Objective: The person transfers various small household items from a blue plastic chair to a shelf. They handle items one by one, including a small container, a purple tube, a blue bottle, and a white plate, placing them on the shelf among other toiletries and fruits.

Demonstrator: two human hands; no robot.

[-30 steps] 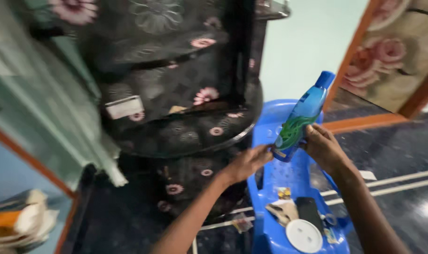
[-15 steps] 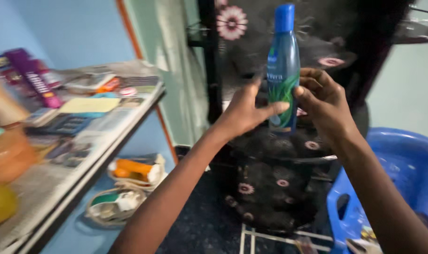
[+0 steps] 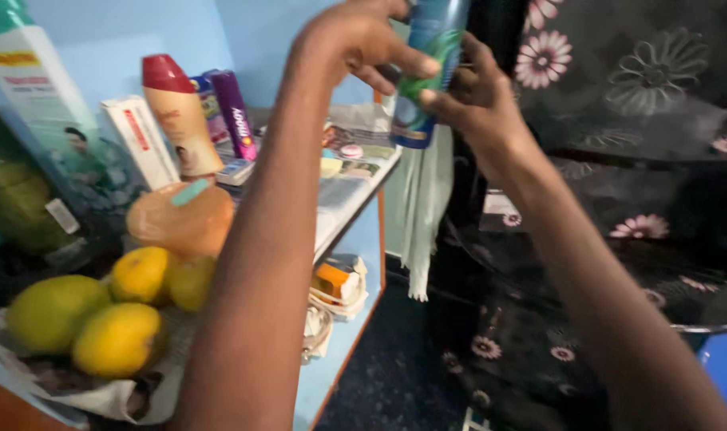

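I hold a blue and green plastic bottle [image 3: 424, 72] upright at the top of the head view, its cap cut off by the frame edge. My left hand [image 3: 355, 40] grips its upper part from the left. My right hand [image 3: 479, 96] clasps its lower body from the right. The bottle hangs above the far end of a shelf [image 3: 355, 191] lined with paper.
On the shelf lie yellow-green fruits [image 3: 84, 319], an orange pouch [image 3: 180, 219], a red-capped bottle [image 3: 176, 112], a purple tube [image 3: 234, 112] and boxes [image 3: 36, 88]. A lower shelf holds small tins [image 3: 335, 283]. Dark flowered cloth [image 3: 619, 160] hangs to the right.
The bottle has come up from the blue chair and across to the left, over the shelf. My view has swung left with it, and the fruits are now in sight.
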